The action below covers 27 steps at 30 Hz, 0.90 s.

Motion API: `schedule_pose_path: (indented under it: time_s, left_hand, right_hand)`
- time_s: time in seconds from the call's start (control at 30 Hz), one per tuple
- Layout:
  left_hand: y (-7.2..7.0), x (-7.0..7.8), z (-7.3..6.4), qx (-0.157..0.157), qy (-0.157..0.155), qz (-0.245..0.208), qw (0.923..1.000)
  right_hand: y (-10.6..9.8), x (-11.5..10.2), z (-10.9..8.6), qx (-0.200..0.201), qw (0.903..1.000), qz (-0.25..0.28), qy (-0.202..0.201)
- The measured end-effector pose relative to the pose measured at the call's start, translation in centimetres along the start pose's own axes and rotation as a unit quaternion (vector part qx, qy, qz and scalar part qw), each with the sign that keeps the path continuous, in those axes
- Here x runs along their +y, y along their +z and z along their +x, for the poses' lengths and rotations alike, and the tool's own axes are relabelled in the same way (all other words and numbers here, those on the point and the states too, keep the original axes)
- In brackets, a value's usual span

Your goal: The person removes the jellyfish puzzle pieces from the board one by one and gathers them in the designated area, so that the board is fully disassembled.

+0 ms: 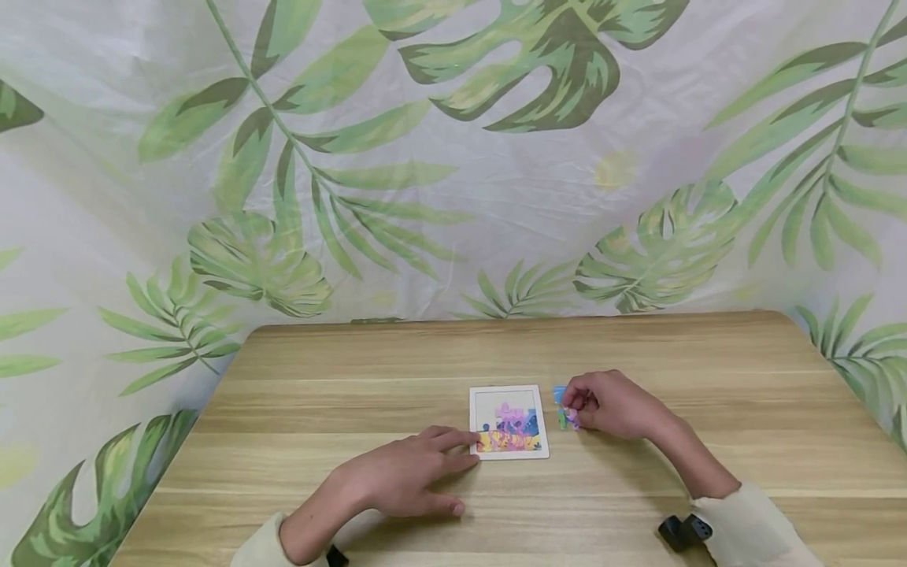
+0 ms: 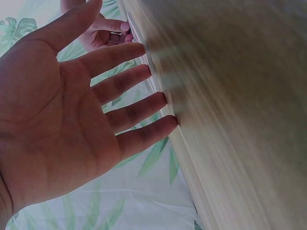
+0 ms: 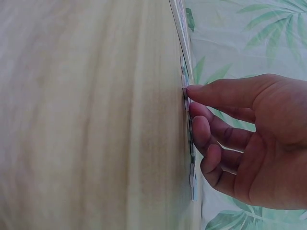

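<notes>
A square jigsaw puzzle in a white tray (image 1: 509, 389) lies on the table, its lower part filled with pink, blue and yellow sea-floor pieces. The left hand (image 1: 414, 471) rests beside it, fingers spread and fingertips touching the tray's left edge. In the left wrist view, the left hand (image 2: 67, 110) shows its straight fingers. The right hand (image 1: 612, 404) pinches a puzzle piece (image 1: 573, 417) between thumb and index finger, right of the tray. In the right wrist view, the right hand (image 3: 254, 134) has its other fingers curled. Loose puzzle pieces (image 1: 559, 394) lie under and beside its fingertips, partly hidden.
The wood-grain table (image 1: 340, 386) extends around the puzzle on all sides. Behind it hangs a leaf-patterned cloth (image 1: 425, 220). A small black device (image 1: 684, 533) sits at the right sleeve's cuff.
</notes>
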<state>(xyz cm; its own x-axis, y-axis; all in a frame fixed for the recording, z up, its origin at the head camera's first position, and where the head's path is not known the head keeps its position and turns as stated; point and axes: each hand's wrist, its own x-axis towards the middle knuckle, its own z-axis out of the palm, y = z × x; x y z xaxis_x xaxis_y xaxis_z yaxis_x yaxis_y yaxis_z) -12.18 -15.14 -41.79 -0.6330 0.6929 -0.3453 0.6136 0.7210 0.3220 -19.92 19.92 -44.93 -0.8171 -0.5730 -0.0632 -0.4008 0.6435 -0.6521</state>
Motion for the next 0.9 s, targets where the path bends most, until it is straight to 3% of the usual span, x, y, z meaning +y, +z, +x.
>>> schedule_pose_path:
  time_s: [0.9]
  left_hand:
    - [-0.18,-0.2,0.01,-0.008,0.0,-0.023,0.9997]
  right_hand:
    - [0.14,-0.54,0.16,0.002,1.0,0.005,0.006]
